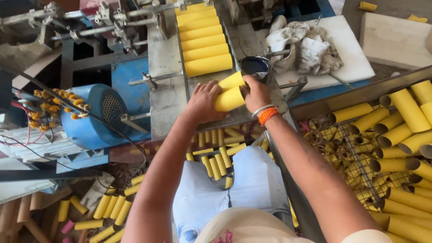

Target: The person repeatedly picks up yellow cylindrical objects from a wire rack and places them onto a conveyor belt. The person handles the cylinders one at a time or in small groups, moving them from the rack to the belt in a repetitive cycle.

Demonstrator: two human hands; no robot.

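left hand point(203, 102): fingers on the near yellow tube point(229, 99), at the metal feed tray point(166, 90)
right hand point(257, 93): closed around upper yellow tube point(232, 81), orange band on wrist
tray row: six yellow tubes point(202, 38) lying crosswise, touching
right: wire basket point(355, 153) full of tubes
left: blue motor point(94, 117)
behind: white rags point(306, 47) on board

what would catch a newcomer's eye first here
Yellow tubes everywhere: a row lying on the machine's metal chute at top centre, a heap in the wire bin at right, more on the floor. In the middle, the left hand and right hand hold two tubes. A blue motor sits left.
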